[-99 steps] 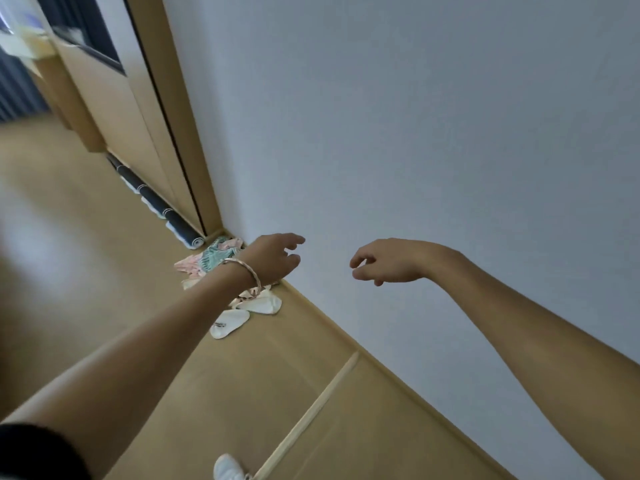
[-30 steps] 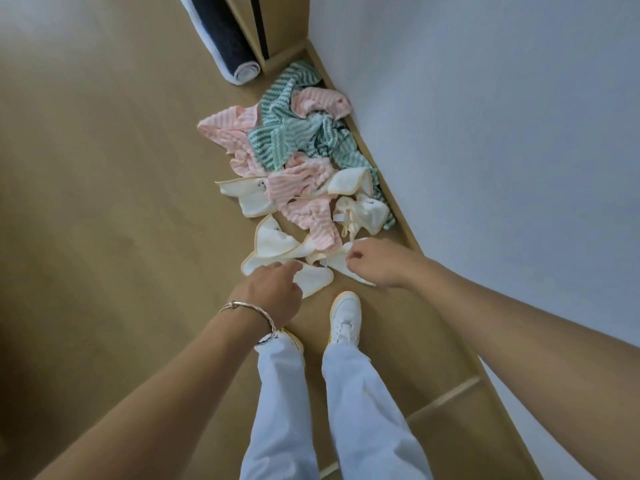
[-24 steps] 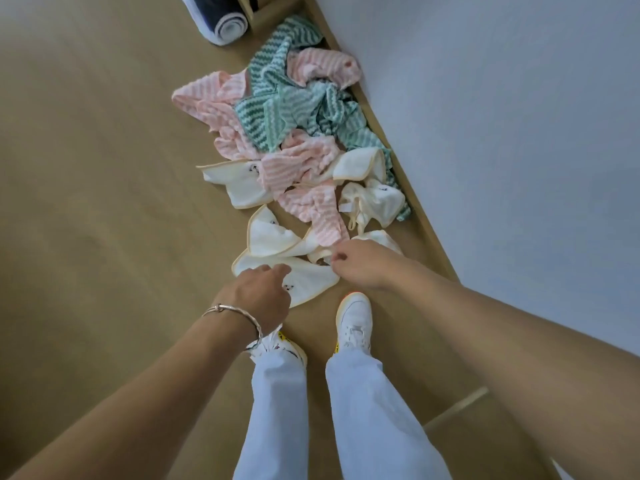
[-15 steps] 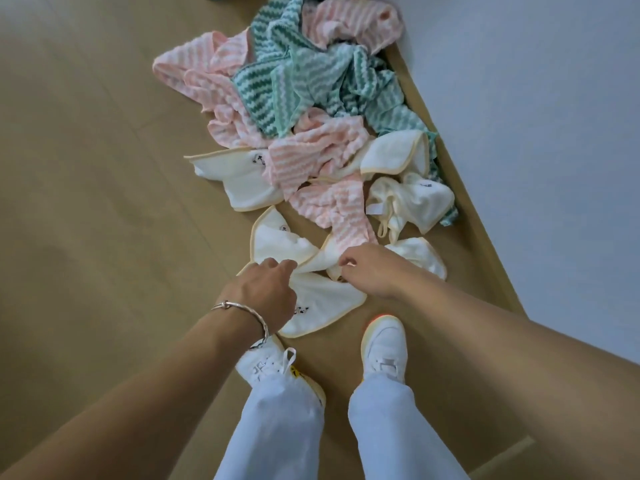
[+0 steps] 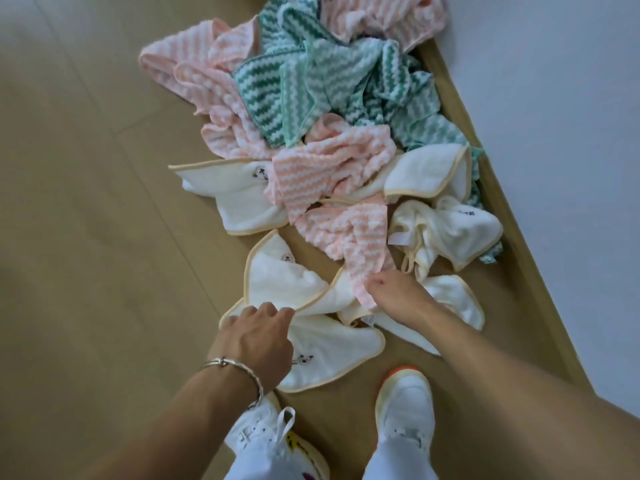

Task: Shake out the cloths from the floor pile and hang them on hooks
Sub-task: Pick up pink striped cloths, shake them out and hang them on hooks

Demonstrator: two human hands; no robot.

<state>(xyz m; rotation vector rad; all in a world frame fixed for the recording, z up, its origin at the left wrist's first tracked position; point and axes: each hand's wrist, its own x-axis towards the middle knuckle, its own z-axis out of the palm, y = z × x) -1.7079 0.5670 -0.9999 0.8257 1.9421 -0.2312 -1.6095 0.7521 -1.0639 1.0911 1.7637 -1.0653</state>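
A pile of cloths lies on the wooden floor along the wall: green zigzag cloths at the far end, pink striped cloths in the middle, several white cloths with cream trim nearest me. My left hand grips the near white cloth at its left edge, fingers curled over the trim. My right hand pinches the same cloth's bunched top corner, right beside the tip of a pink cloth. No hooks are in view.
The white wall and its wooden skirting run along the right of the pile. My white shoes stand just below the near cloth. Bare wooden floor stretches to the left.
I have bent down from facing the wall to the floor pile. Both hands dropped onto the nearest white cloth and closed on it; the pile now fills more of the view.
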